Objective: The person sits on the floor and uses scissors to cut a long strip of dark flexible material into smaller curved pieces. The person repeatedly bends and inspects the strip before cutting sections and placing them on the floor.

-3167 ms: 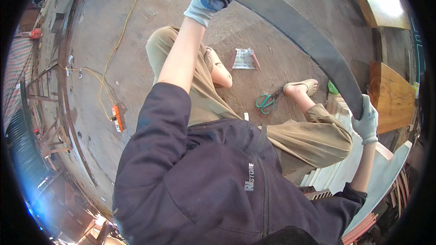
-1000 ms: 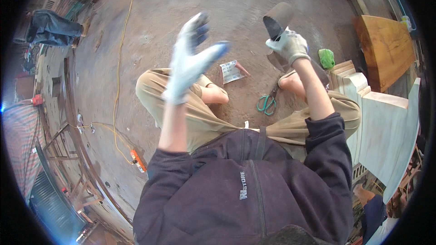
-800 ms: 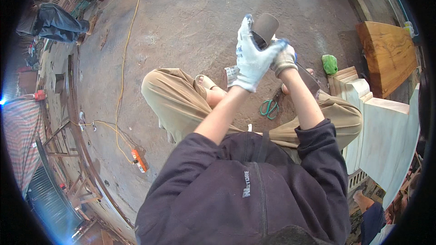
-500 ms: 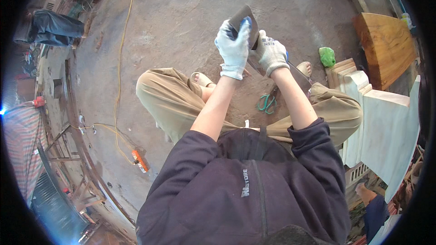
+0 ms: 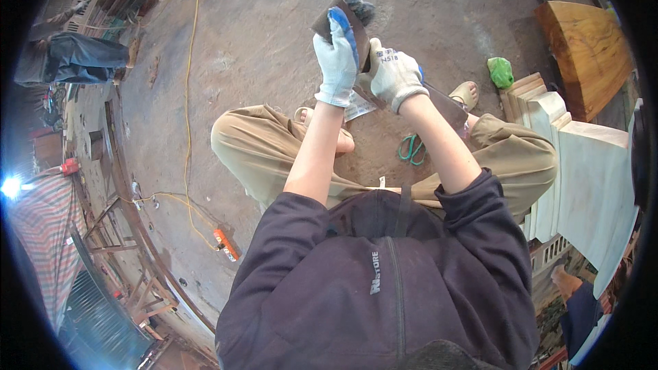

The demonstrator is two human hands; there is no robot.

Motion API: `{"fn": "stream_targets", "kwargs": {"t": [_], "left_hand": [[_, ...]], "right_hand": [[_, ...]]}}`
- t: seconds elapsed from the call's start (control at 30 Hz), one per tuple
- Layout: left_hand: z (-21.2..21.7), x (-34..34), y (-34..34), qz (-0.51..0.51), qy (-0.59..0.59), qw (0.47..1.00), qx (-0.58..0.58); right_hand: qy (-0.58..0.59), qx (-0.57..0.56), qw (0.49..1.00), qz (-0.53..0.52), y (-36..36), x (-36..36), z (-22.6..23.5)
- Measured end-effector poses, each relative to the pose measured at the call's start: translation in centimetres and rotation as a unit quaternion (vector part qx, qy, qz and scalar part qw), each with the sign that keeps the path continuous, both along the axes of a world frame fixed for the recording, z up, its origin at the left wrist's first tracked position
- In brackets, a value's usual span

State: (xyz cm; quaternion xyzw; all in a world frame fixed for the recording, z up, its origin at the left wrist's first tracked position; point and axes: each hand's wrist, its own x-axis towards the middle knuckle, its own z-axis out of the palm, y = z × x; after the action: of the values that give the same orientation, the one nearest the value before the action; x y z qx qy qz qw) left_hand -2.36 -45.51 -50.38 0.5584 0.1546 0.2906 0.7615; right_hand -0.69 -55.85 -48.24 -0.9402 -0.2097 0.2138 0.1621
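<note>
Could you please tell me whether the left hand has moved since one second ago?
Yes, the left hand has moved rightward, farther from the yellow cable.

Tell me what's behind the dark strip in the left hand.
Behind the dark strip: gloved fingers of the left hand poking out, floor beyond. The rest of those fingers and the floor directly behind are covered.

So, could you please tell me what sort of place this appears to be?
It looks like a workshop, probably one for woodworking: a brown, wood-grained block and a large pale piece with stepped edges are at the right, and an orange power strip lies on the worn floor.
</note>
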Motion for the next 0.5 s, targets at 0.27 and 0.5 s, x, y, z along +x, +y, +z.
{"fn": "stream_targets", "kwargs": {"t": [0.27, 0.5], "left_hand": [[-0.5, 0.8, 1.9, -0.076, -0.112, 0.916, 0.379], [3.3, -3.2, -0.4, -0.472, -0.078, 0.701, 0.529]], "right_hand": [[0.128, 0.108, 0.983, 0.080, -2.6, 0.8, -3.0], [0.303, 0.459, 0.782, 0.293, -6.2, 2.9, -12.1]]}}
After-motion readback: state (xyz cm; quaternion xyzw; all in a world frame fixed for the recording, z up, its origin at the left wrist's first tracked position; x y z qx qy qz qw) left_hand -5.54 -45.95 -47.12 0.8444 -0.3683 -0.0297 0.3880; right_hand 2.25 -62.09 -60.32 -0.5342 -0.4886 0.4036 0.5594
